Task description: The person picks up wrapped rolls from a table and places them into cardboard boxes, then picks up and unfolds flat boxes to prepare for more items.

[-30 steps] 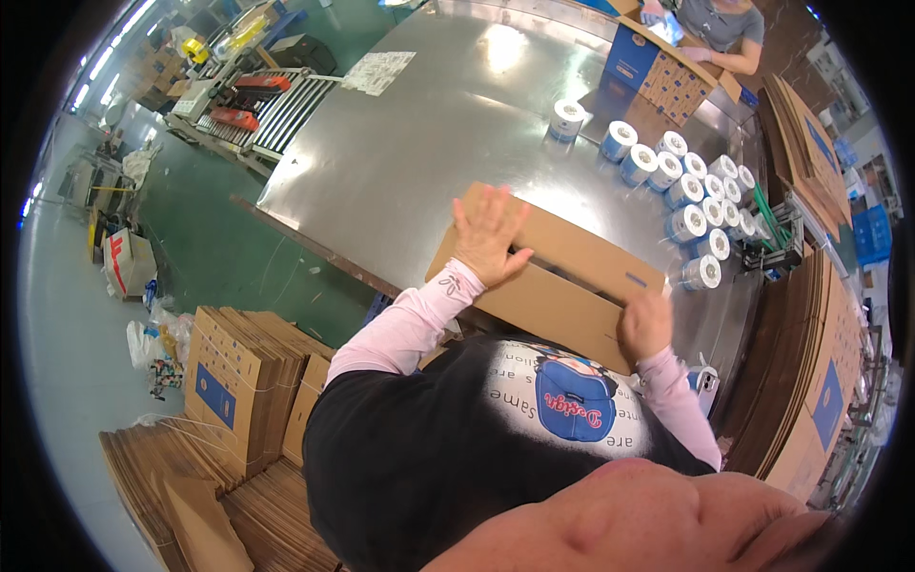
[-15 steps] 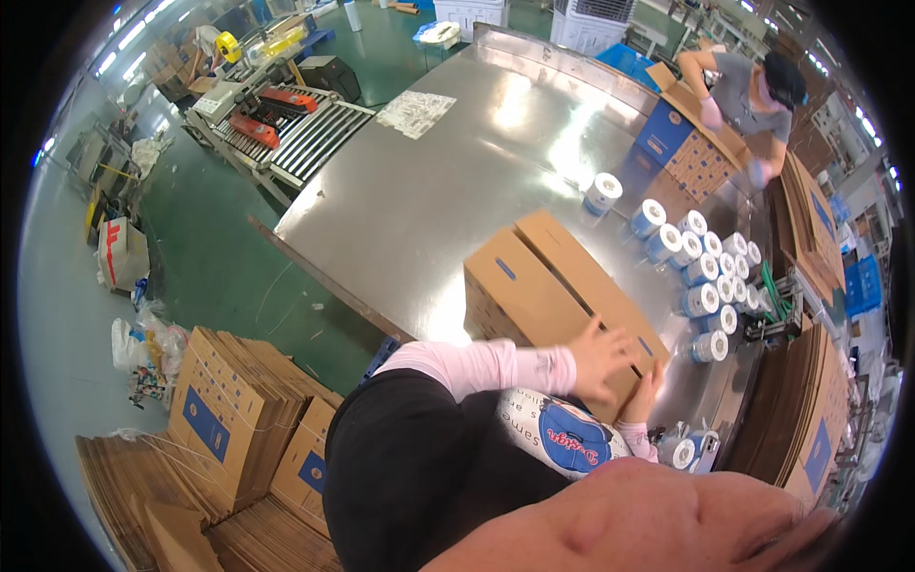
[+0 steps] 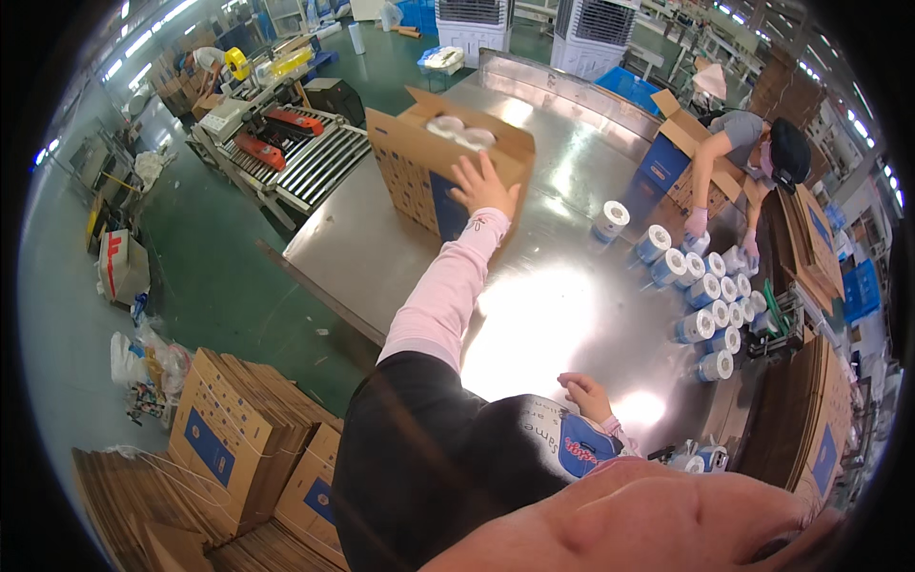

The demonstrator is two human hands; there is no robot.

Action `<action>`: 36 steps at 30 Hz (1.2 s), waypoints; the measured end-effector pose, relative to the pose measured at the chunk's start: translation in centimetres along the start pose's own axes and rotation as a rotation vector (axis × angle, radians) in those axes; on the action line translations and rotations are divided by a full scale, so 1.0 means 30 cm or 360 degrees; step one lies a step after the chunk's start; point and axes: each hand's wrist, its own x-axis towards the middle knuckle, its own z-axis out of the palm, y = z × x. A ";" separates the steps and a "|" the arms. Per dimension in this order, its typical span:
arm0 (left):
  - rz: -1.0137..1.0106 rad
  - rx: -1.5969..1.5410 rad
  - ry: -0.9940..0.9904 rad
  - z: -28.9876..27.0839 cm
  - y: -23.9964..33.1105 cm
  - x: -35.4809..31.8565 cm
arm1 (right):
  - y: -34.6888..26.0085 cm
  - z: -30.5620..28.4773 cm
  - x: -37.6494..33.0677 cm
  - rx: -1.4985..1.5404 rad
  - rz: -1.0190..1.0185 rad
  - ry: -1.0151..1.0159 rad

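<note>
My left hand (image 3: 484, 186) is stretched far out over the metal table, fingers spread against the near side of a brown carton (image 3: 400, 172) with a blue panel. The carton's top flaps stand up, and white rolls (image 3: 460, 132) show inside. Nearer my body, my right hand (image 3: 587, 395) is raised over the table edge, fingers loosely bent and holding nothing. To its right, several white rolls with blue wrapping (image 3: 705, 292) stand in a group on the table.
A roller conveyor with a carton sealer (image 3: 276, 143) adjoins the table's far left. Across the table at right, a co-worker (image 3: 739, 157) reaches for rolls beside an open carton (image 3: 667, 157). Flattened cartons (image 3: 238, 439) are stacked at my left, more (image 3: 810, 419) at my right.
The carton has moved away from my body to the far left, and its flaps now stand up. My left arm has stretched out after it; my right hand has come off it. The co-worker has bent lower.
</note>
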 end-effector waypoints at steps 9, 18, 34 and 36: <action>0.1268 -0.2438 -0.0602 -0.770 0.470 -0.323 | 0.089 -0.074 -0.071 -0.0643 -0.0230 0.0010; 0.2331 -0.3752 -0.1531 -1.108 0.539 -0.557 | -0.059 -0.182 -0.257 -0.0747 -0.0176 0.0024; 0.1894 -0.3991 -0.2050 -0.990 0.712 -0.693 | -0.217 -1.286 -0.959 -0.1781 0.0036 0.2188; 0.1871 -0.3991 -0.2035 -0.983 0.730 -0.706 | -0.284 -1.392 -1.110 -0.1819 0.0645 0.2486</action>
